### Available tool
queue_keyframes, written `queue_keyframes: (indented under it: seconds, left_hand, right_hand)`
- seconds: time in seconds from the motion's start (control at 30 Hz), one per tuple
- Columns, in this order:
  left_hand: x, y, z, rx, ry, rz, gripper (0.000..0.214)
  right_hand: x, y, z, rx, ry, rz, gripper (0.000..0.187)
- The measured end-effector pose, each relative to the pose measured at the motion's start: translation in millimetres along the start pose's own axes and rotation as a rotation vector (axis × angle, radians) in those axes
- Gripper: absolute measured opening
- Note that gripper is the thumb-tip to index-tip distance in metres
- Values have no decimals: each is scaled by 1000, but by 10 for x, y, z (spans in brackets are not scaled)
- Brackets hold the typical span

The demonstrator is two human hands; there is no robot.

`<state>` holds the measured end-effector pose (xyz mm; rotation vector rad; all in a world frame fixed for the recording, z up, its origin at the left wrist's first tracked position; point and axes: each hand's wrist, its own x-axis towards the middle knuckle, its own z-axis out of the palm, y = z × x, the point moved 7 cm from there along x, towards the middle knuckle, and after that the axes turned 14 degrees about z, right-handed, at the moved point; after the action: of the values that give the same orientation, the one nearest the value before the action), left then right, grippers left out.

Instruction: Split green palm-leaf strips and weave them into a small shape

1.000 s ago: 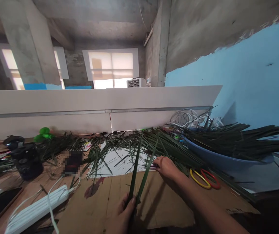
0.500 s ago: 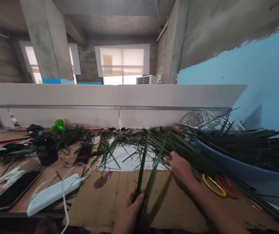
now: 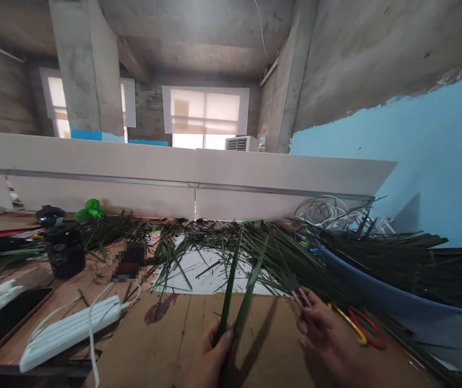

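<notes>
My left hand (image 3: 214, 347) is closed at the front of the cardboard, pinching two long green leaf strips (image 3: 251, 291) by their lower ends. The strips rise and spread apart in a narrow V. My right hand (image 3: 317, 323) is to the right, above the cardboard's right part, with its fingers closed on a slim pinkish two-pronged tool (image 3: 302, 297). Its exact kind is blurred. Just beyond this hand lie a yellow loop-shaped handle (image 3: 350, 323) and a red one (image 3: 370, 328), partly hidden by the hand.
Brown cardboard (image 3: 166, 345) covers the front, with a white sheet (image 3: 210, 269) behind it under leaf scraps. A blue basin (image 3: 376, 280) heaped with dark leaves stands right. At left are a power strip (image 3: 69, 328), a phone (image 3: 11, 323) and a black jar (image 3: 64, 250).
My right hand has drawn back toward me and slightly right, bringing the pinkish tool into clearer sight. The left hand keeps its hold on the leaf strips. My view has tilted slightly.
</notes>
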<state>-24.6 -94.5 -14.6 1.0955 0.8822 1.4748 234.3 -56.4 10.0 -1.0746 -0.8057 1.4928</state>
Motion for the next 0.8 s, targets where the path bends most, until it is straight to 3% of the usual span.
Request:
queue_keyframes:
  seconds: [0.1,0.2,0.3,0.37,0.47,0.6,0.8]
  left_hand:
    - [10,-14,-12,12,1,23,53]
    - [31,-85,-38,23,2,34,54]
    - [41,-136,-45,39,-3,38,54]
    - [31,-131,-37,68,2,39,53]
    - [8,-60,18,95,-18,77,50]
    - [-5,-8,89,102,-67,116,47]
    - [15,-86,82,64,-70,79,40]
  right_hand:
    - [-78,71,239,-143,-109,-63,35]
    - [-139,178,462,-298,-238,-95,21]
    - [-173,401,591,-289,-307,94,25]
    - [-215,552,658,-233,-326,258,35]
    - [-289,632,777,-184,-362,346,38]
    - [-332,602,886,-167,-395,349,36]
    - [-295,523,849,-304,-328,271,41]
